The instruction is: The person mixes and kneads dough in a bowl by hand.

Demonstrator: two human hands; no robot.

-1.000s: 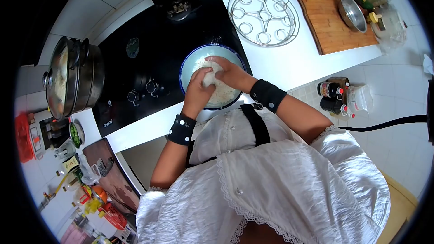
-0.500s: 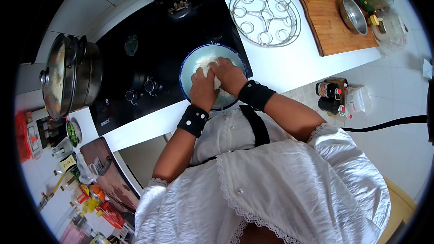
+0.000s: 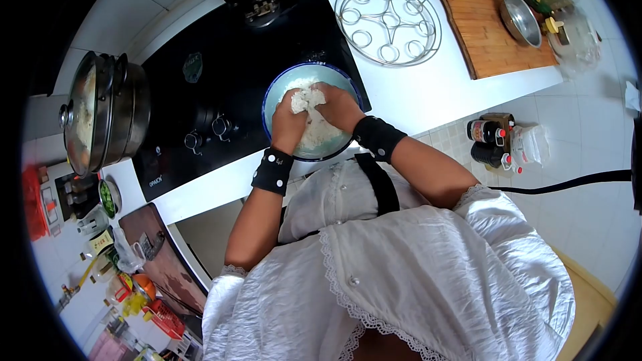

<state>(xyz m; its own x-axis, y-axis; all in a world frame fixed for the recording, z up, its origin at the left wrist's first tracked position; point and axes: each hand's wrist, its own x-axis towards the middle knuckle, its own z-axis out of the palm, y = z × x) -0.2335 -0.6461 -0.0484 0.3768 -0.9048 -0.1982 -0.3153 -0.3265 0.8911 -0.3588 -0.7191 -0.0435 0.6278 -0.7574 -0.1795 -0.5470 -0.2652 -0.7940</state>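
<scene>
A pale bowl with a blue rim (image 3: 269,101) stands on the black stove top, near its front right edge. Inside it lies white, crumbly dough or flour (image 3: 307,99). My left hand (image 3: 289,124) grips the left side of this clump with curled fingers. On the clump's right side, my right hand (image 3: 339,107) holds it too, its fingers bent inward. The clump shows between both hands, over the bowl. Loose white material and wet patches cover the bowl's bottom below my hands.
The black stove (image 3: 180,120) lies under the bowl, with a stacked steamer pot (image 3: 110,113) at left. A round wire rack (image 3: 389,23) and a wooden board (image 3: 495,43) bearing a metal bowl (image 3: 520,20) are at right. Bottles (image 3: 486,132) stand low at right.
Both hands were pressed down over the white clump half a second ago. Now they have drawn slightly apart and up, and more of the clump shows between them.
</scene>
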